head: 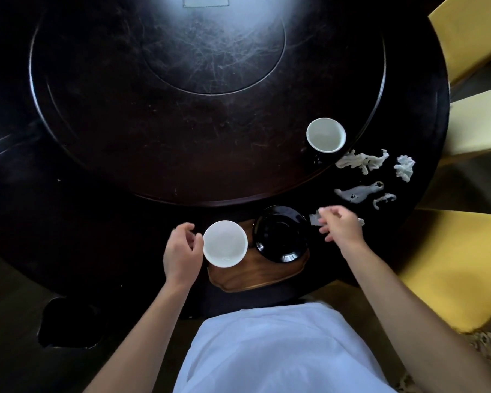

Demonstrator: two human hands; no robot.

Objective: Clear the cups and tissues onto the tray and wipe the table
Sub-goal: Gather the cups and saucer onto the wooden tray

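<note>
No readable writing anywhere; a pale rectangle (205,1) at 12 o'clock on the table (68,222) is washed out by glare and cut off by the frame edge.

Your left hand (182,251) sits at 9 o'clock of the near white cup (225,243), fingers curled loosely beside the rim; whether they touch it, you cannot tell. That cup stands at the left end of the wooden tray (253,275), which lies at the table's 6 o'clock edge. A black saucer (279,234) rests on the tray's right part, just beside the cup.

Your right hand (342,226) hovers at 3 o'clock of the saucer, fingers spread and relaxed, blurred. A pale scrap (314,218) shows under it, mostly hidden; what it is stays unclear.

Second cup (326,135) stands at 4 o'clock on the raised round turntable (182,123), near its rim; its dark outside is hard to separate from the wood. Crumpled tissues (362,161) lie on the outer table ring beyond your right hand, at 4 o'clock, apart from the tray.

Yellow chairs (465,265) at 3 o'clock are cut off by the frame. A white garment (281,350) fills 6 o'clock.
</note>
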